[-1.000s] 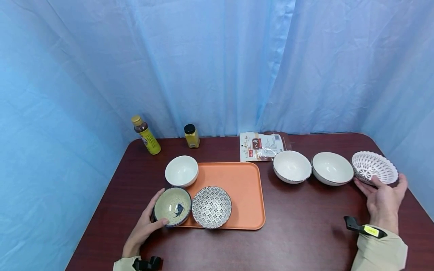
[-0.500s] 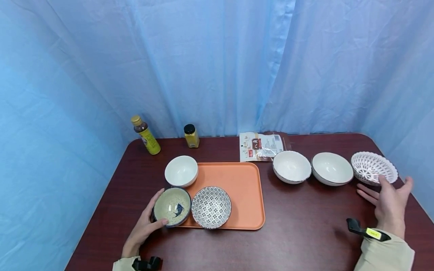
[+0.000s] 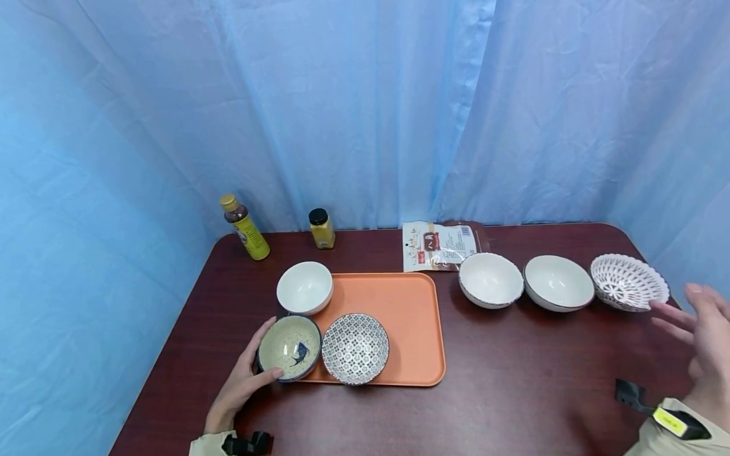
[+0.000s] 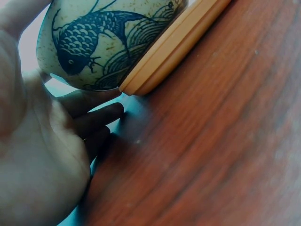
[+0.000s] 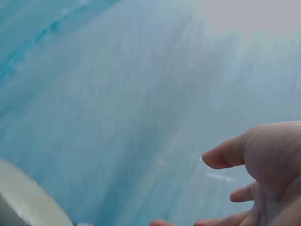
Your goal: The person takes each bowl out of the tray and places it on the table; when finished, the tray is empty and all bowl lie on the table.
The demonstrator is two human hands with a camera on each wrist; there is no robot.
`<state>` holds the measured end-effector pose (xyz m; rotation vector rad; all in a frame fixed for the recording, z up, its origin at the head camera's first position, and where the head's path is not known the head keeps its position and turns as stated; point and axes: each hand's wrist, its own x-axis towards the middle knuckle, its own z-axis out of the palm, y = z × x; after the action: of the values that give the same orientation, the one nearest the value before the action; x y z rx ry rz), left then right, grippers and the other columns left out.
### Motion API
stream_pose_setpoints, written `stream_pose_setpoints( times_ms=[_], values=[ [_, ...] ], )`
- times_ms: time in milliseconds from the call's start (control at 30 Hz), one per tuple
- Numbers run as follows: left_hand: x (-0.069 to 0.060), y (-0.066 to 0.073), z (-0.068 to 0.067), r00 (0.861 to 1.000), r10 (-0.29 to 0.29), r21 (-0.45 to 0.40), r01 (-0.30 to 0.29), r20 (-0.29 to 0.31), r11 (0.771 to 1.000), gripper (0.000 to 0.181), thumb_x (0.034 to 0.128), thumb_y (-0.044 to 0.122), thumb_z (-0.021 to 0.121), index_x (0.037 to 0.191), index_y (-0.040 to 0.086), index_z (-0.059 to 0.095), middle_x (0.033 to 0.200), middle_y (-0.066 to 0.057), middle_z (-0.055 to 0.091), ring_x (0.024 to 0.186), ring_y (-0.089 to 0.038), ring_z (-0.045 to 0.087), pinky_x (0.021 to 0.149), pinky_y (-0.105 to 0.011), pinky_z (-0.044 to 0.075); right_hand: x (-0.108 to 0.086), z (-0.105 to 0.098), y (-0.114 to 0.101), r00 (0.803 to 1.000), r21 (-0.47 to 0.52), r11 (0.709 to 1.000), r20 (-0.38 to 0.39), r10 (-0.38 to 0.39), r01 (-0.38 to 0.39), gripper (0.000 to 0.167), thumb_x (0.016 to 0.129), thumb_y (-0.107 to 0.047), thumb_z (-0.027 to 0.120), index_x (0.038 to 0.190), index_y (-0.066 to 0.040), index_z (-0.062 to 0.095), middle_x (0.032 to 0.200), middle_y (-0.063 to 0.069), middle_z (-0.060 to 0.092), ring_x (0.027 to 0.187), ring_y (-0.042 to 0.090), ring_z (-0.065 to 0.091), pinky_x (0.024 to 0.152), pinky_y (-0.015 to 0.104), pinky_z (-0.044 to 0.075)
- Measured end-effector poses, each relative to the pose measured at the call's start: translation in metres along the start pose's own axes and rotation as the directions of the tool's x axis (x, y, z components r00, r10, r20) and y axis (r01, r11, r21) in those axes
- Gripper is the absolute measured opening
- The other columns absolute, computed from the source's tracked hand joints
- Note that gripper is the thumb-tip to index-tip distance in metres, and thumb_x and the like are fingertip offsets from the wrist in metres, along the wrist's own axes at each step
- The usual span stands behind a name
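My left hand (image 3: 242,383) grips the left side of a beige bowl (image 3: 288,351), thumb on its near rim and fingers around the far side. In the left wrist view that bowl (image 4: 94,44) shows a dark blue fish and waves, standing at the edge of the orange tray (image 4: 174,52). At the far right, my right hand (image 3: 707,342) is off the table things, its fingers loosely spread and holding nothing. Nearest to it is a white openwork basket (image 3: 627,285). In the right wrist view the right hand (image 5: 268,174) appears against the blue curtain.
A black-and-white patterned bowl (image 3: 355,349) and a white bowl (image 3: 305,288) sit on the orange tray (image 3: 419,329). Two white bowls, one left (image 3: 492,278) and one right (image 3: 559,282), stand beside the basket. Behind are a bottle (image 3: 248,231), a black-capped jar (image 3: 322,231) and a packet (image 3: 436,247).
My right hand has let go of the white openwork basket and moved away to the right. The left hand stays on the beige bowl.
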<state>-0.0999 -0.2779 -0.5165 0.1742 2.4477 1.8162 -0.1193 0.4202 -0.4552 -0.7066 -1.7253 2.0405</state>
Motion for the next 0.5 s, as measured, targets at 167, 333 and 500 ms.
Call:
stream_pose_setpoints(
  times_ms=[167,333,500],
  values=[
    [0.001,0.000,0.000,1.000,0.007,-0.003,-0.007,0.002,1.000,0.088,0.0850,0.006,0.072,0.160,0.015,0.026,0.162,-0.013,0.030,0.131,0.015,0.035,0.100,-0.007,0.029,-0.044,0.039,-0.038,0.982,0.235,0.964,0.115,-0.152,0.122,0.061,0.104,-0.009,0.048,0.157,-0.023,0.019,0.162,-0.002,0.024,0.066,0.004,0.073,0.054,0.019,0.055],
    [0.001,0.001,0.000,1.000,0.016,-0.009,-0.016,-0.002,1.000,0.089,0.0839,0.005,0.072,0.160,0.016,0.027,0.161,-0.015,0.029,0.131,0.015,0.036,0.100,-0.007,0.030,-0.063,0.068,-0.055,0.919,0.377,0.913,0.283,-0.274,0.156,0.077,0.101,0.005,0.044,0.160,-0.025,0.004,0.127,-0.004,0.052,0.070,0.017,0.076,0.057,0.028,0.058],
    [0.000,0.001,0.001,1.000,0.008,-0.004,-0.008,-0.004,1.000,0.089,0.0840,0.005,0.072,0.160,0.012,0.026,0.162,-0.016,0.029,0.130,0.015,0.037,0.100,-0.007,0.030,-0.075,0.092,-0.056,0.867,0.286,0.941,0.404,-0.291,0.183,0.078,0.100,0.007,0.047,0.161,-0.020,0.006,0.127,-0.005,0.054,0.075,0.016,0.077,0.060,0.028,0.059]
  ],
)
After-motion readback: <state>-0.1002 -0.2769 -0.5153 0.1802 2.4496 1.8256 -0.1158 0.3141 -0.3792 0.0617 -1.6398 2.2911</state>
